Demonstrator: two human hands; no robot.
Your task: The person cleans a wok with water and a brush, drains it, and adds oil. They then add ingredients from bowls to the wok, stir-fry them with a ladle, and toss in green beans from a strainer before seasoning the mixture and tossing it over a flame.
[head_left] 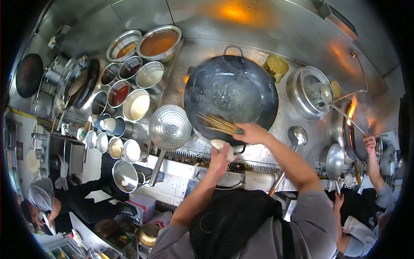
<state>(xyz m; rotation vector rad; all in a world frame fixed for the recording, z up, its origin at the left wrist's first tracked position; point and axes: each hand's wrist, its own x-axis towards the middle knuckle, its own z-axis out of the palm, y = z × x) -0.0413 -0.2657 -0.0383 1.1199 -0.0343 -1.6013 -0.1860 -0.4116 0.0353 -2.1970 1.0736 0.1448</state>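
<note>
A large black wok [228, 95] sits on the steel stove in front of me, wet inside and steaming. My right hand [252, 134] is closed round the bound end of a bamboo wok brush [217, 124]. The brush's bristles spread to the left over the near inner side of the wok. My left hand [220, 160] grips a folded pale cloth [223, 146] against the wok's near-left rim. To the left of that hand lies a perforated skimmer [170, 127], its handle pointing toward me.
Several metal pots of sauces [118, 93] stand on the left. A ladle [297, 136] and a round steel pot [297, 93] are at right. Beyond them, a co-worker's hand [369, 142] works near open flames [352, 108]. Another person [43, 203] bends over at far left.
</note>
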